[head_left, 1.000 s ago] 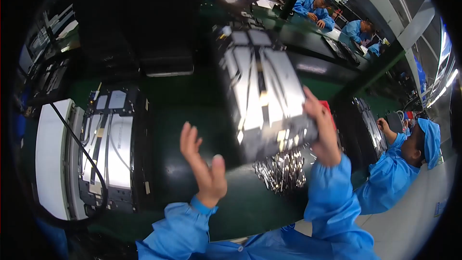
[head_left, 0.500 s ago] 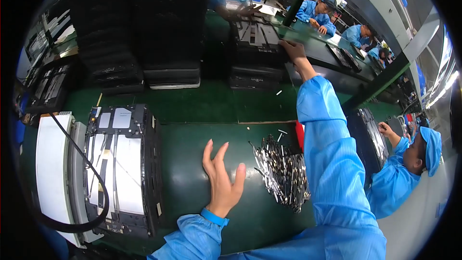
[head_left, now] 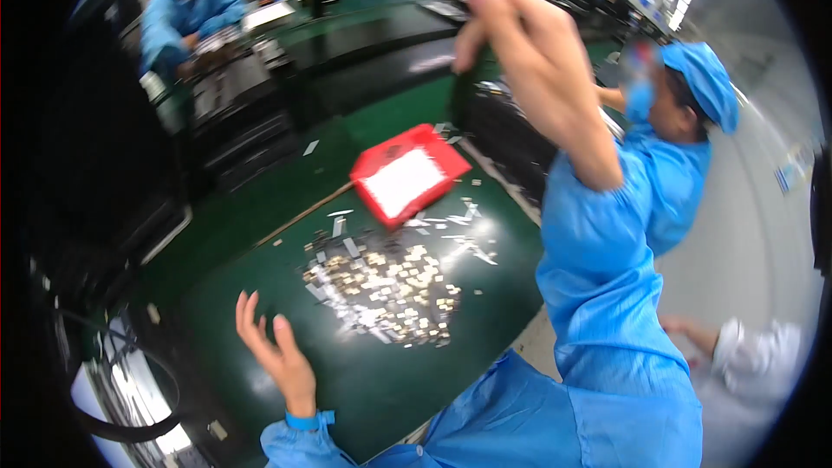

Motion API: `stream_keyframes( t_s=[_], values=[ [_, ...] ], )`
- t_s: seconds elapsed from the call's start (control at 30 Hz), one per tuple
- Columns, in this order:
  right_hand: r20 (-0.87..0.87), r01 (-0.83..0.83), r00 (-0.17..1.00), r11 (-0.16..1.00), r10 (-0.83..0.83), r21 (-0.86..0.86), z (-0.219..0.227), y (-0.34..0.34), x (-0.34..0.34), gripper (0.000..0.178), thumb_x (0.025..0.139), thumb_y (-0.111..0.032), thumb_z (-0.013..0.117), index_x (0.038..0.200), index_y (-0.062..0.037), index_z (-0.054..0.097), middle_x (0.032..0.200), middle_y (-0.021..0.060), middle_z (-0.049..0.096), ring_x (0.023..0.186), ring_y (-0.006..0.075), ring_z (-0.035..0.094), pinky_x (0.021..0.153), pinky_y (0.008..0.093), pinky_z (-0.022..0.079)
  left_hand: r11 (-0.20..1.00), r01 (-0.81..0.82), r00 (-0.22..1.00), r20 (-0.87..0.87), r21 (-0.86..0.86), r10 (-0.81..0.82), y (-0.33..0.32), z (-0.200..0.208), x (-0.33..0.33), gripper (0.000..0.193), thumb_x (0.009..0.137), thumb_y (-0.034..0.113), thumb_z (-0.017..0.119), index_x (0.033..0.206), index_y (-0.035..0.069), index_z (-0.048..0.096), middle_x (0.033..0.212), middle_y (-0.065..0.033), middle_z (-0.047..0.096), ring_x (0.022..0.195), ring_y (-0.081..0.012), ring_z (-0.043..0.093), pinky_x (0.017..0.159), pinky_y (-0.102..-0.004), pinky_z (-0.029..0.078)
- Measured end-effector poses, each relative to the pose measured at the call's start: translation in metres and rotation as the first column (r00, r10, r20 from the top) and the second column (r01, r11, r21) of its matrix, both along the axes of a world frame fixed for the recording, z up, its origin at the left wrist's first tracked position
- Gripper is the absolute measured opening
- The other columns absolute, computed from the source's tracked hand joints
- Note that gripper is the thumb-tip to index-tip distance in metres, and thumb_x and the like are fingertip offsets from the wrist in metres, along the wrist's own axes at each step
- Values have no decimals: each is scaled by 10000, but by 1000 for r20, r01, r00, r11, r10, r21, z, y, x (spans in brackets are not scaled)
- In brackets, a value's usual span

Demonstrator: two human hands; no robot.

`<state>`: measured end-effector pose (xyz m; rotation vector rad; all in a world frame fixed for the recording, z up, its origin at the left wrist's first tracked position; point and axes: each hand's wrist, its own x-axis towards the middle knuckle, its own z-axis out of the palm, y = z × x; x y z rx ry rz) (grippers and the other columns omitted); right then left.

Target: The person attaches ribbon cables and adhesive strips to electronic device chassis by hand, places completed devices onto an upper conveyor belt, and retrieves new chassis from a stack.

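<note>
My left hand (head_left: 276, 355) hovers over the green tabletop (head_left: 234, 390), fingers apart and nothing in it. To its right lies a loose pile of small flat strips (head_left: 390, 295) with silver, black and gold-coloured parts. My right hand (head_left: 529, 48) is raised high and close to the camera, beyond the table's right side. Its fingers bend to the left, with the thumb apart from them; no object shows in it, though motion smears it. Past the pile sits a red tray (head_left: 438, 146) with a white inside. Scattered white slips (head_left: 468, 243) lie between tray and pile.
Dark stacked panels (head_left: 113, 147) stand at the left. A black cable loop (head_left: 173, 390) hangs at lower left before a shiny panel assembly (head_left: 143, 381). Close on the right sits a co-worker in blue (head_left: 676, 182); another co-worker (head_left: 186, 13) sits across the bench.
The view has swung to the right. My right hand has left the dark panel stack at the back and is raised at upper right. The red tray is now fully in sight.
</note>
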<state>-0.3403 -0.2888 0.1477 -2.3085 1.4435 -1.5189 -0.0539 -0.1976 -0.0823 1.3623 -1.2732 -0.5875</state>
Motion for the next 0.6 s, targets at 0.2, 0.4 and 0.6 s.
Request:
stream_keyframes(
  t_s=[0.2,0.4,0.6],
  values=[
    [269,396,885,918,-380,-4,-63,124,-168,417,1013,-297,297,1152,2,553,786,41,629,641,49,476,636,198,395,932,363,903,-245,-8,-354,20,37,-102,412,879,109,515,1271,25,423,1339,-97,420,1233,-217,392,1021,-374,278],
    [517,514,560,760,-648,397,-188,131,-297,521,981,-445,320,1279,-53,488,1225,117,547,1105,229,521,897,343,412,602,796,554,-477,63,-683,2,54,-233,517,891,180,557,1340,43,341,1353,-147,375,1213,-260,412,982,-357,360],
    [583,235,585,806,-564,543,-252,84,-300,537,988,-417,338,1379,-49,363,1087,21,533,860,109,454,759,249,384,601,783,589,-497,157,-637,-38,37,-324,855,888,504,508,1453,41,65,1482,-251,117,1373,-343,164,1094,-418,190]
  ],
)
